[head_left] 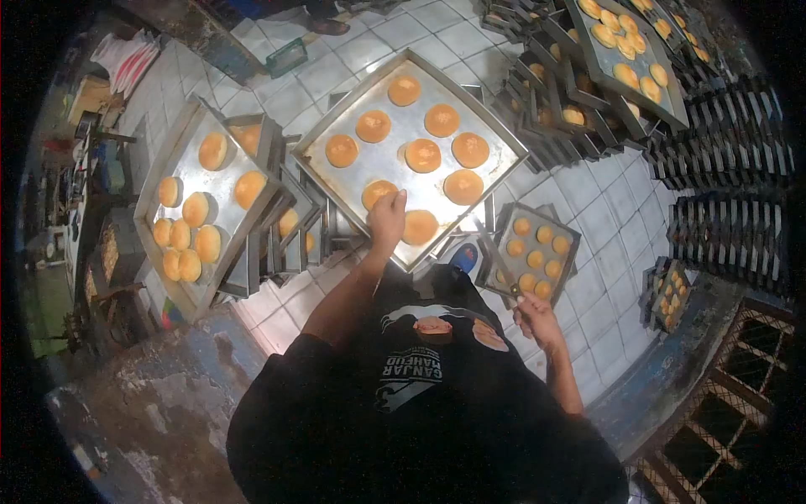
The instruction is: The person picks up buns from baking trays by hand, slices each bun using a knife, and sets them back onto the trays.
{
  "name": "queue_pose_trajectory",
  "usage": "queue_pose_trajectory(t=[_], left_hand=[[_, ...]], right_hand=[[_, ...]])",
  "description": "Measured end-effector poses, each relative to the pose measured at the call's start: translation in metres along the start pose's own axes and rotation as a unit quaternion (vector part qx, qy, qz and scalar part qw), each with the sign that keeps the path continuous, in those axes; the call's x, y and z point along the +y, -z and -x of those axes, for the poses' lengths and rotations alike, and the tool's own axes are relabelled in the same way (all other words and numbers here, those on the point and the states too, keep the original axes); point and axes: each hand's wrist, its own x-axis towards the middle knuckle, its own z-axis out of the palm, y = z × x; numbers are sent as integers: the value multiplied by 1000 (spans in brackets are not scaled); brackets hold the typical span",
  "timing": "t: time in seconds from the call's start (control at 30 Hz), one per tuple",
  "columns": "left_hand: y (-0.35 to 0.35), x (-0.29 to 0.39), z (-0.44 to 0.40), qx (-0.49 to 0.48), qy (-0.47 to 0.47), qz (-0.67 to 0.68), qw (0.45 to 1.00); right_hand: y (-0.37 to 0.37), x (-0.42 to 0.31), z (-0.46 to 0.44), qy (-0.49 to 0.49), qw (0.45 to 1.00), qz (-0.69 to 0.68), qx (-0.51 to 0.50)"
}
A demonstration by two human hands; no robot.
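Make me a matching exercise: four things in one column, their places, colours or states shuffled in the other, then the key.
1. Left hand
2. Shoe
3. Right hand
4. Shirt

A. Black, with pale lettering
B. Gripping a thin tool
C. At a bun on the middle tray
D. Blue

Pairs: 1-C, 2-D, 3-B, 4-A

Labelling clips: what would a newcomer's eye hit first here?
The square silver metal tray of nine round golden-brown buns, centre, set cornerwise, with the left hand at a near bun. Next, dark, ridged stacks along the right edge, and the black printed T-shirt filling the bottom.
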Motion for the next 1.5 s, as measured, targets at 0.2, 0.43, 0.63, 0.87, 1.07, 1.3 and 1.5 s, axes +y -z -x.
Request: queue_pose_trajectory(t=[0.2, 0.43, 0.63, 0.87, 1.07, 1.3, 1.5], left_hand=[[-24, 65, -71, 99, -276, -99, 951], [-90, 139, -112, -61, -354, -110, 927], [-155, 140, -124, 19, -216, -217, 952], [-161, 130, -82, -116, -245, -75, 960], [-110, 161, -64, -215, -20, 479, 851], [-15, 188, -46, -157, 67, 765, 620], [29, 176, -49, -189, 33, 793, 578]], right_hand=[[-20, -8, -12, 50, 992, -111, 41], [-10, -3, -2, 28, 979, -173, 104], [8, -14, 1, 37, 975, -178, 125], [13, -32, -26, 120, 974, -166, 96], [-28, -108, -34, 237, 958, -128, 99], [-90, -160, -17, 370, 912, 114, 138], [-117, -159, 8, 416, 876, 212, 122]])
